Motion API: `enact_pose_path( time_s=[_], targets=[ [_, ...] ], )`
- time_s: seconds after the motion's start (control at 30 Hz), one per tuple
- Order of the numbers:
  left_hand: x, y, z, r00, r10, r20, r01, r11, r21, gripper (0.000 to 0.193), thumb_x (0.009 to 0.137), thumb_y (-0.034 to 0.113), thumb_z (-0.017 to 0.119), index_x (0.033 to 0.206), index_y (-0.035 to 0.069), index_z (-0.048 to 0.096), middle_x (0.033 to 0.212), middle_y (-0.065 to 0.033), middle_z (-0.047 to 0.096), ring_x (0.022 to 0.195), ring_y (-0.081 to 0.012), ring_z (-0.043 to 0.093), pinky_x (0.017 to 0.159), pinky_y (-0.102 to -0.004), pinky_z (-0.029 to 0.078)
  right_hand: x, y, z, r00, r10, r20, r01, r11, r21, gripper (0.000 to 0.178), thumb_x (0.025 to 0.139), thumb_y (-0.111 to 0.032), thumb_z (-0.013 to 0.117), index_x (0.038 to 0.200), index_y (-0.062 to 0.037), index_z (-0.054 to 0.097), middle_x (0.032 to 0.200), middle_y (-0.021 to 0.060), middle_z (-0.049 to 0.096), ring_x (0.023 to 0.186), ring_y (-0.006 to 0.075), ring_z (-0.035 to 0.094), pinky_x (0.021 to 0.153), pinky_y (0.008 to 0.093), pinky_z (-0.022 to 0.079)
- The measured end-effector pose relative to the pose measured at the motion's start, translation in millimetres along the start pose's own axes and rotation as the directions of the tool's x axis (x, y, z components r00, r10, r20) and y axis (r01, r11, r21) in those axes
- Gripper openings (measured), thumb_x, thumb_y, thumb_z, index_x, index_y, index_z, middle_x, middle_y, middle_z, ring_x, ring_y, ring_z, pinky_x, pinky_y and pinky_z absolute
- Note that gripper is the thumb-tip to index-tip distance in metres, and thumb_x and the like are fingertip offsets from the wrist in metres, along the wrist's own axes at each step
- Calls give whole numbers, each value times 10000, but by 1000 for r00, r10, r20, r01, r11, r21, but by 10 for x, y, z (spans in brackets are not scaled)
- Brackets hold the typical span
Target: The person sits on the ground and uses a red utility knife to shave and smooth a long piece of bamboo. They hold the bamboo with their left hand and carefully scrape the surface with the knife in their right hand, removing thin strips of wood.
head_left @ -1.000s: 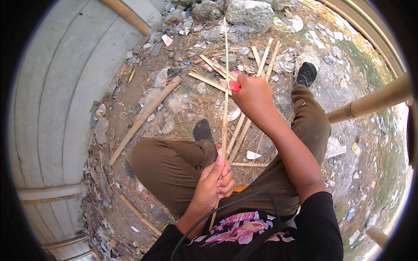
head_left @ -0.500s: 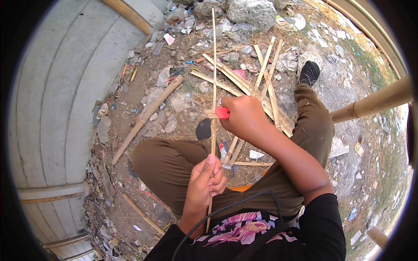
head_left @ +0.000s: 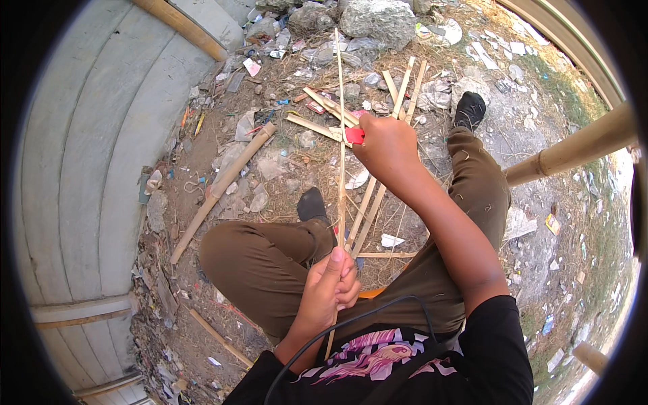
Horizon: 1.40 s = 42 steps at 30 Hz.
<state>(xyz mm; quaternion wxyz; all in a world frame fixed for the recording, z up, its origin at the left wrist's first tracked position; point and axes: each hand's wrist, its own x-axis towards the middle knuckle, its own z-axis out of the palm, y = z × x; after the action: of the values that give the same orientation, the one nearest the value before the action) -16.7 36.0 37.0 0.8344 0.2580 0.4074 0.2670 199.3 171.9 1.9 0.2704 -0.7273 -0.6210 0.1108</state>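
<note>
A long, thin bamboo strip [head_left: 341, 182] runs up the middle of the view, away from my lap. My left hand [head_left: 329, 290] is closed round its near part, thumb on top. The strip's near end slants back toward my shirt. Farther along, my right hand [head_left: 388, 147] grips a knife by its red handle [head_left: 355, 136]. Its short blade lies across the strip, and most of the handle is hidden in my fist. Under and beyond my right hand, several split bamboo pieces [head_left: 406, 84] lie crossed on the ground.
A thicker bamboo pole [head_left: 223, 192] lies to the left, near a grey panel wall [head_left: 88, 169]. Rocks [head_left: 378, 21] and litter cover the far ground. Another bamboo pole [head_left: 574, 148] juts in from the right. A black cable [head_left: 364, 312] crosses my lap.
My right hand has moved the knife farther along the strip, away from my left hand. My left hand keeps its grip. The whole view has shifted slightly.
</note>
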Motion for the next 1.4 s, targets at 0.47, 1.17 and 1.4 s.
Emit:
enact_pose_path(
  time_s=[0.47,1.17,1.4],
  targets=[
    [-70,-96,21,999,-18,39,13,991,131,379,1106,373,449,860,85,439,611,53,310,485,-43,299,444,-222,228,704,1226,-520,780,581,-232,-280,655,702,345,802,-271,634,612,4,551,563,123,578,502,230,535,571,418,477],
    [-69,85,-47,984,113,-136,-87,979,184,393,1097,405,466,862,90,447,595,66,287,471,-31,277,436,-225,239,-136,-221,213,988,-115,-102,130,980,154,137,798,-184,690,757,-56,660,665,202,654,653,411,666,620,493,543],
    [-54,-36,32,1000,-1,0,1,992,124,388,1097,389,473,856,86,444,602,51,307,482,-44,292,446,-227,243,393,226,-137,936,315,-155,-264,922,284,236,856,-234,629,799,-24,720,749,229,687,722,416,693,692,490,553]
  ],
)
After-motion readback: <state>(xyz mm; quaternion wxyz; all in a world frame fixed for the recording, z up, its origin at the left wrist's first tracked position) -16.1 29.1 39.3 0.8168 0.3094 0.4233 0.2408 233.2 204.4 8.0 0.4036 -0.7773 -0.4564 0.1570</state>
